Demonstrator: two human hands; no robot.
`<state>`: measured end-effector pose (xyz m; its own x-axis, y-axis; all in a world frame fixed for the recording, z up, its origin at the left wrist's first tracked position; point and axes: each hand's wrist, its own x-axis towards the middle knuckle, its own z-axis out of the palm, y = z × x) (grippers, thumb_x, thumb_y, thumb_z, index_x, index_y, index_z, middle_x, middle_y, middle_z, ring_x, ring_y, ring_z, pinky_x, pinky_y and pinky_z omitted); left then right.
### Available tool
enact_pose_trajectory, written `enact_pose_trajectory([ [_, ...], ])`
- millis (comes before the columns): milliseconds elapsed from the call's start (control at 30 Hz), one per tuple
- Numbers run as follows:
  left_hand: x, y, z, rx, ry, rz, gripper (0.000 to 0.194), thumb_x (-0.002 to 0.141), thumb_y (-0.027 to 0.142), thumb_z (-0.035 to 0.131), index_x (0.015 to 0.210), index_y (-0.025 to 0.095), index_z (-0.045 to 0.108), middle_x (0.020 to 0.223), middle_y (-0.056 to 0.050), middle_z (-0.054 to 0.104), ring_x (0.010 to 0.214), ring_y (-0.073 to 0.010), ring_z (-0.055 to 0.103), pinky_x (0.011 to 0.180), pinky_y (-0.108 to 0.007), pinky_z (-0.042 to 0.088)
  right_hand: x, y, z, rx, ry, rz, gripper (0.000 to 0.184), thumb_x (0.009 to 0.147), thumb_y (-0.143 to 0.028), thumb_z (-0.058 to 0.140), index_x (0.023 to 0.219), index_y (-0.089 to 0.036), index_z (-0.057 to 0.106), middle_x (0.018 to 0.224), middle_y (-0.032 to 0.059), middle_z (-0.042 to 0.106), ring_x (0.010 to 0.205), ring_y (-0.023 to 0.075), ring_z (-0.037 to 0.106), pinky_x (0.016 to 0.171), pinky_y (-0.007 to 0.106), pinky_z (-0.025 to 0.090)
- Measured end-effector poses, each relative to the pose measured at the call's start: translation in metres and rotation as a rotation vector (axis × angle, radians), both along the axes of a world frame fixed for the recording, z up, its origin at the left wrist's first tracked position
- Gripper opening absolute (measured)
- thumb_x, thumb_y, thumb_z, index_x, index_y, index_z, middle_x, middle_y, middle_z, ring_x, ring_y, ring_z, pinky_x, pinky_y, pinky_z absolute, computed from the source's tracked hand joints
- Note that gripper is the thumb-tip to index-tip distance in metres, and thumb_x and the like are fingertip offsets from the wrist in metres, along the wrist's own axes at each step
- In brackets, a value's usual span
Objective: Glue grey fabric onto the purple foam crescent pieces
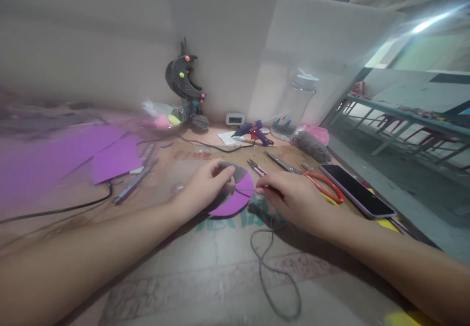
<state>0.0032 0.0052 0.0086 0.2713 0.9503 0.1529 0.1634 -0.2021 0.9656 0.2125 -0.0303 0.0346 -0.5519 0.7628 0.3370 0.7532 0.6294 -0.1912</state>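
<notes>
A purple crescent cutout (232, 205) lies low over the table in front of me, its upper part wrapped in grey yarn. My left hand (211, 181) is closed on the wrapped upper left part, thumb on top. From the crescent a strand of grey yarn (245, 190) runs taut to the right. My right hand (284, 194) pinches that strand between thumb and fingertips. Below the right hand, a loose loop of the same yarn (299, 296) trails on the table. Part of the crescent is hidden under the left hand.
Beyond my hands are a glue gun (253, 131), small snips (257, 168) and orange-handled scissors (323, 184). A phone (358, 190) lies at right, purple sheets (115, 157) at left. Behind stand a bottle (295, 103) and a grey crescent decoration (179, 79); a yarn bundle (310, 146) lies near the bottle.
</notes>
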Motion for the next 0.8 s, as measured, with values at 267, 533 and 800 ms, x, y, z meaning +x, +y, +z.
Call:
enact_pose_trajectory([
  [267,-0.002,-0.002,-0.005,0.039,0.120,-0.062,0.021,0.086,0.038,0.052,0.076,0.020,0.058,0.066,0.000,0.064,0.060,-0.0148,0.055,0.055,-0.025,0.038,0.006,-0.002,0.018,0.077,0.109,-0.053,0.020,0.094,-0.035,0.047,0.093,-0.024,0.064,0.079,0.0039,0.068,0.068,0.0170,0.060,0.060,0.028,0.040],
  [533,-0.001,-0.003,-0.005,0.016,0.076,-0.039,0.019,0.084,0.037,0.055,0.077,0.019,0.058,0.066,0.000,0.065,0.061,-0.0151,0.058,0.056,-0.025,0.041,0.023,0.017,0.024,-0.263,-0.077,-0.127,0.052,0.082,-0.041,0.065,0.131,-0.027,0.053,0.108,0.0073,0.068,0.077,0.0203,0.064,0.062,0.029,0.044],
  [800,0.001,0.000,-0.002,-0.021,0.009,-0.024,0.018,0.086,0.031,0.052,0.073,0.019,0.055,0.061,0.002,0.060,0.059,-0.0122,0.056,0.058,-0.023,0.042,-0.004,0.013,0.000,-1.077,0.635,0.041,0.050,0.083,-0.039,0.062,0.124,-0.024,0.038,0.103,0.0049,0.065,0.052,0.0100,0.062,0.049,0.025,0.049],
])
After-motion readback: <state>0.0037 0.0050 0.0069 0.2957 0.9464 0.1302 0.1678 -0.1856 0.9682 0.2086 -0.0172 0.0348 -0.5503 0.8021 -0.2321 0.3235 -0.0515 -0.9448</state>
